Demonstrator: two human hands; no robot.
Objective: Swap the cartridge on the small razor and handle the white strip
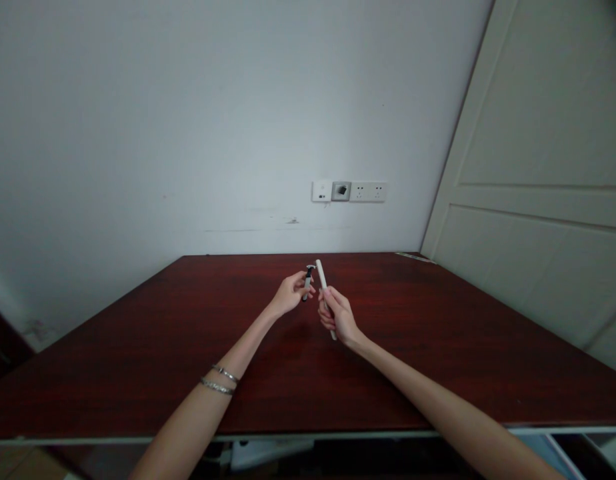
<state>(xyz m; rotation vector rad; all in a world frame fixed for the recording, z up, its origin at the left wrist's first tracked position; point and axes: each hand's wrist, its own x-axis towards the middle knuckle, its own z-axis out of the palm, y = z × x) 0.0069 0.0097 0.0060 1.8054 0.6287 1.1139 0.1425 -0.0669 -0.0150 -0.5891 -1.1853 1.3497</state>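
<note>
Above the middle of the dark red table [153, 333], my left hand [289, 293] is closed on a small hammer-shaped tool [307, 283]. It has a grey and black handle and a narrow curved head at the top; its exact kind is too small to make out. My right hand [339, 313] wraps round a long white stick [321, 274], held nearly upright with its top leaning left. The stick's lower end shows beneath the fingers, while its middle is hidden by them. The stick's upper part is close beside the tool's head; whether they touch I cannot tell.
A white wall [238, 120] with a row of sockets [368, 192] stands behind the table. A pale panelled door [543, 147] borders the right side. Near the back right corner lies a thin flat strip [415, 257]. Below the front edge is a shelf with a white object [268, 453].
</note>
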